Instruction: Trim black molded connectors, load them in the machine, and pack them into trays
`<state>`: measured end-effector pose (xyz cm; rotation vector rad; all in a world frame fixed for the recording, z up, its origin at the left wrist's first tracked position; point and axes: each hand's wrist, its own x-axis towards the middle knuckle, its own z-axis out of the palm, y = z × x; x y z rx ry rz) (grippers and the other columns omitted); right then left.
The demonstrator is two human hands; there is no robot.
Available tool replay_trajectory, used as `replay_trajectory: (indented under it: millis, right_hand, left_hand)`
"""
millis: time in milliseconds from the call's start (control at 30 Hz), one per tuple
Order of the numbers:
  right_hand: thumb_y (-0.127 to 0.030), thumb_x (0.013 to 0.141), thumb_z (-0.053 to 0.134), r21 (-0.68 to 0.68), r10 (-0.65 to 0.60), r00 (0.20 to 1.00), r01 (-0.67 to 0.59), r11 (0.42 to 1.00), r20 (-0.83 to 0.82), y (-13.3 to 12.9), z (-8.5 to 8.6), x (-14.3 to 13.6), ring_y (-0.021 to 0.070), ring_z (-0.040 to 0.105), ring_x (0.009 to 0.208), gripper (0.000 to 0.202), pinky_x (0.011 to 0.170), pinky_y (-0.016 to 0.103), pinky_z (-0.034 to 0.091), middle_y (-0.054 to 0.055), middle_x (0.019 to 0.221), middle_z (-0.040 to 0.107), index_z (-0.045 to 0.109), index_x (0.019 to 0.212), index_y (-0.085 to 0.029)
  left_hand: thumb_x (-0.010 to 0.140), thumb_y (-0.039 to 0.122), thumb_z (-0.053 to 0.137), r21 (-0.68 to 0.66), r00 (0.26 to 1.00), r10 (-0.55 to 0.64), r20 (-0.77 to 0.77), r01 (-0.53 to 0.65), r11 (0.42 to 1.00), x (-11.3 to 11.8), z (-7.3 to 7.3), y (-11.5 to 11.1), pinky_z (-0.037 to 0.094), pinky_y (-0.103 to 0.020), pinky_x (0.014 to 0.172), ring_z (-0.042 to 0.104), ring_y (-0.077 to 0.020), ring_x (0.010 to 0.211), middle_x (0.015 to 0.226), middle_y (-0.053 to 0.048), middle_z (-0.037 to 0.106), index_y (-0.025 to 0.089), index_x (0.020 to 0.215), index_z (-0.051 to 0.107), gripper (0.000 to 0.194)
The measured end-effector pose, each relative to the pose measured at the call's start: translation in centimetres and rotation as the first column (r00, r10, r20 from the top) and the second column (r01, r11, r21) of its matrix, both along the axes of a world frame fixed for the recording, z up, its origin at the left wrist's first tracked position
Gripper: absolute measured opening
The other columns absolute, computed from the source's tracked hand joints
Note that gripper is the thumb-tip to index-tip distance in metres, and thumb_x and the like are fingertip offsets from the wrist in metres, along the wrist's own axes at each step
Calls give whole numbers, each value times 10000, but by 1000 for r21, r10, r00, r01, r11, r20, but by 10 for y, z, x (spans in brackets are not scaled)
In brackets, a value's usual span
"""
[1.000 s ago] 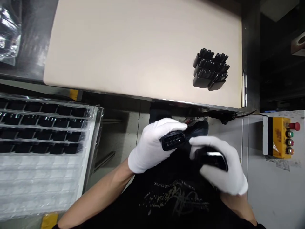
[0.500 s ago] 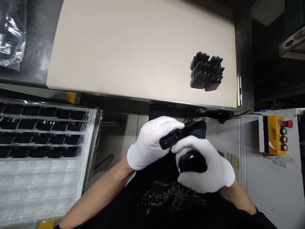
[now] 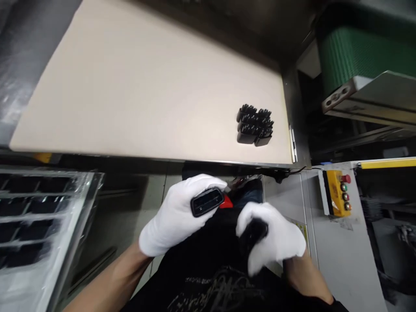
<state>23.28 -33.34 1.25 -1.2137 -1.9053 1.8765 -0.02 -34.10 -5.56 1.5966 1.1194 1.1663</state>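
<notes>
My left hand, in a white glove, is closed around a small black rectangular plastic housing. Its rimmed, hollow-looking face points up toward me. Something red shows right beside this housing; I cannot make out what it is or whether the hand holds it. To the right, my white-gloved right hand curls around another black plastic part, smeared by motion. The hands are apart, in front of my black shirt and below the table edge. Several black plastic parts stand grouped on the beige table mat.
At the left, a clear plastic tray holds rows of black parts. A yellow control box with several buttons sits on a grey cabinet at the right. A green conveyor belt is at the upper right.
My hands have moved apart, and the left-hand housing now shows its hollow-looking face. The red thing has come into sight. The view has shifted right, bringing the green belt into view.
</notes>
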Motion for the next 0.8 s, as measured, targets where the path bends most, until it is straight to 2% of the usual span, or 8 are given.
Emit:
replay_trajectory:
  millis: [67, 133, 233, 300, 433, 600, 700, 800]
  right_hand:
    - [-496, 687, 918, 165, -190, 965, 160, 973, 181, 13, 11, 10, 167, 687, 752, 419, 669, 280, 563, 0, 860, 743, 675, 893, -224]
    - [-506, 775, 864, 391, -302, 896, 163, 906, 326, 40, 28, 18, 203, 718, 841, 390, 736, 321, 585, 28, 935, 759, 677, 977, -230]
    - [-478, 853, 797, 701, -435, 786, 4, 714, 439, 109, 57, 23, 259, 727, 946, 403, 828, 391, 583, 83, 1036, 763, 656, 1119, -211]
    - [-439, 860, 782, 751, -486, 658, -190, 632, 575, 169, 71, 20, 293, 715, 952, 413, 835, 426, 569, 118, 1032, 755, 656, 1161, -186]
    - [-273, 787, 819, 427, -300, 306, -577, 696, 903, 270, 71, -13, 307, 707, 940, 288, 828, 428, 546, 112, 976, 745, 734, 1049, -189]
    - [-164, 710, 836, 58, -134, -61, -676, 735, 989, 312, 35, -56, 329, 713, 1027, 206, 910, 453, 532, 92, 943, 754, 792, 910, -140]
    - [-127, 718, 806, 43, -87, -37, -644, 764, 996, 310, 32, -51, 346, 717, 1065, 229, 947, 472, 533, 112, 999, 769, 817, 947, -135]
    - [-81, 725, 749, 251, -170, 193, -565, 786, 966, 294, 47, -19, 334, 718, 1086, 430, 953, 446, 553, 122, 1121, 775, 811, 1142, -164]
  left_hand:
    - [883, 194, 756, -144, 998, -10, 67, 19, 989, 2, -1, 3, 607, -254, 841, 760, -175, 889, 1011, -23, 788, 210, 1090, 751, 207]
    - [884, 258, 781, -264, 992, -13, 126, 46, 963, 6, -2, 6, 611, -255, 826, 766, -179, 881, 994, -15, 792, 222, 1118, 751, 239]
    - [884, 303, 779, -353, 988, -29, 152, 81, 932, 12, -2, 8, 605, -263, 844, 762, -185, 916, 1008, -8, 789, 239, 1128, 751, 254]
    - [879, 312, 772, -375, 988, -29, 149, 83, 923, 15, -2, 7, 598, -277, 859, 753, -191, 928, 1013, -11, 784, 240, 1111, 754, 244]
    - [864, 354, 772, -434, 987, 4, 160, 67, 898, 16, -5, 2, 589, -327, 910, 733, -216, 945, 1026, -37, 770, 231, 1100, 754, 267]
    - [813, 311, 793, -582, 955, 57, 292, 130, 803, 9, -11, -7, 571, -305, 841, 675, -191, 913, 1065, -51, 709, 242, 1237, 700, 440]
    - [757, 263, 823, -634, 892, 79, 444, 250, 732, 4, -10, -8, 527, -255, 716, 618, -161, 838, 1007, -42, 661, 233, 1259, 656, 530]
    - [733, 251, 843, -607, 838, 66, 542, 336, 720, 0, -9, -4, 486, -254, 695, 574, -151, 799, 921, -34, 637, 204, 1159, 645, 472]
